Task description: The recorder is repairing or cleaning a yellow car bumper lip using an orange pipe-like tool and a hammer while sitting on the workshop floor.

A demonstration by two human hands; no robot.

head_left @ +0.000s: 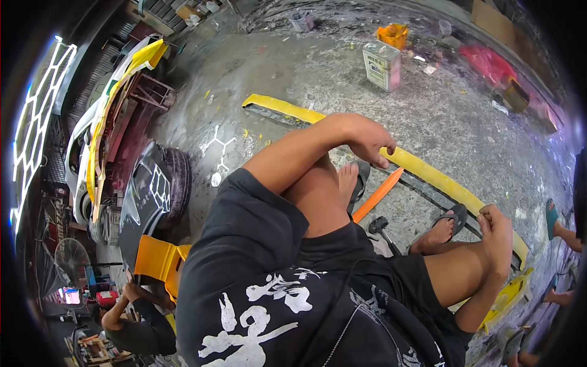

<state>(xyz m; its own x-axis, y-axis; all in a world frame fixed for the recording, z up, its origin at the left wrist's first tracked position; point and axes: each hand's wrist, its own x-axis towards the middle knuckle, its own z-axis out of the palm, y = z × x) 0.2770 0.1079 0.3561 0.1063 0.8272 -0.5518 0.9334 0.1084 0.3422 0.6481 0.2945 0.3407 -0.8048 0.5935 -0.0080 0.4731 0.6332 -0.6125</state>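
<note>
The hammer point(377, 225), with a dark head, lies between the person's sandalled feet on the concrete floor point(287, 70), toward the floor's near edge. Just left of it, an orange strip point(380, 193) extends away from the person; its pointed end is near the dark inner edge of the long yellow panel point(440, 175). The panel crosses the floor diagonally, from the far left to the near right.

Right hand point(498, 238): positioned above the knee at the panel's near-right end, fingers curled. Contact and grip cannot be determined.

Left hand point(369, 139): positioned at the panel's middle, thumb and fingers narrowly spaced at its edge. Whether they hold the panel cannot be determined.

Beyond the panel, a rectangular metal can point(382, 67) stands upright. Toward the floor's far edge are an orange container point(392, 37), red plastic sheeting point(489, 63) and, farther left, a translucent bucket point(301, 22).
</note>
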